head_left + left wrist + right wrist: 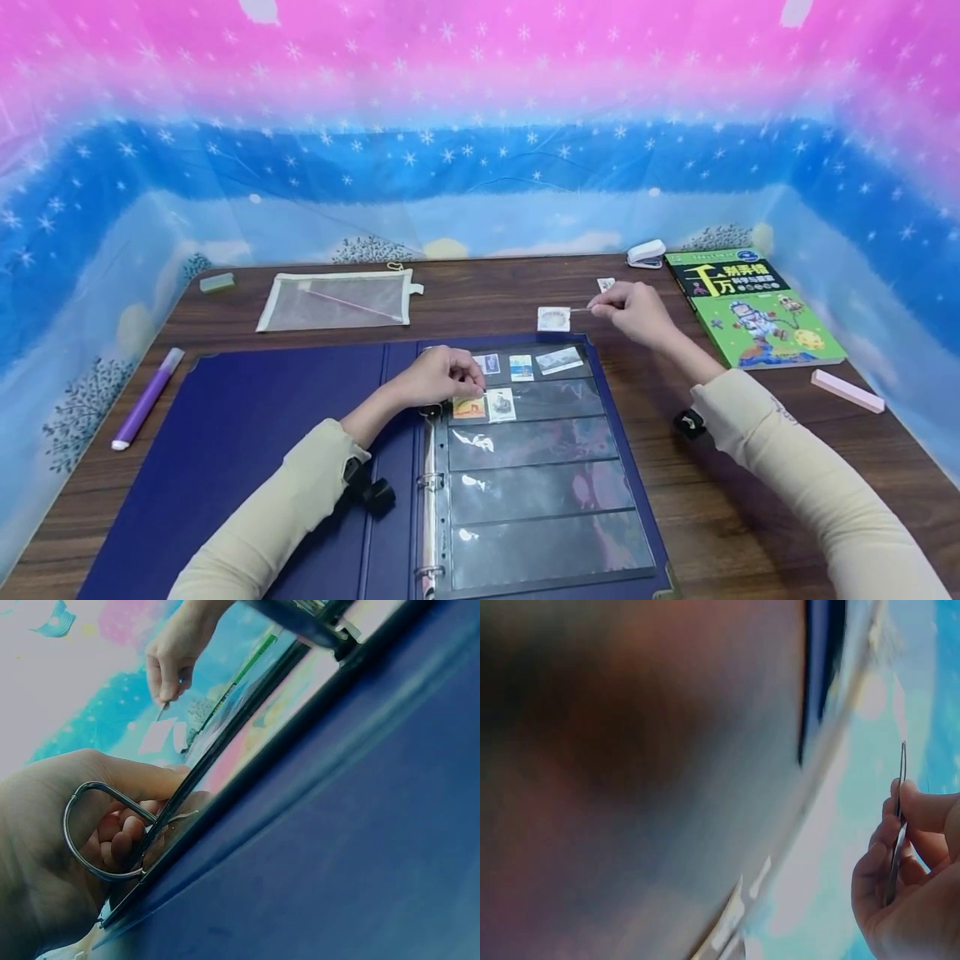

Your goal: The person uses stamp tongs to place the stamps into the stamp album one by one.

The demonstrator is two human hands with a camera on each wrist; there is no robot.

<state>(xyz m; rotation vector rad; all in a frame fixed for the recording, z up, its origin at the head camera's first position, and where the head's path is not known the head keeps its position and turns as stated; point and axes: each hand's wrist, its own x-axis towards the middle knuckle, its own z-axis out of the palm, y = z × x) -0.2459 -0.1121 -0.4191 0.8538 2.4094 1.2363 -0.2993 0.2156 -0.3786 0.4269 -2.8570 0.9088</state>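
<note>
My right hand (633, 312) grips a pair of metal tweezers (901, 817). A pale stamp (553, 319) is held at their tips, just beyond the top edge of the album page. My left hand (442, 377) is at the upper left of the dark stamp page (540, 492), thumb and forefinger pinching at the upper edge of the second-row clear pocket (555, 400). Below those fingertips, an orange stamp (469, 407) and a grey-white stamp (502, 405) sit side by side in that row. Several stamps, including a blue-white one (521, 367), fill the top row. In the left wrist view a binder ring (71, 832) crosses before the hand.
The open navy album (262, 450) covers the table's front middle. Behind it lies a mesh zip pouch (337, 304). Another stamp (606, 284) lies beyond the right hand. Around the edges are a purple marker (147, 400), green eraser (217, 283), white stapler (646, 253), green book (757, 312) and pink bar (847, 392).
</note>
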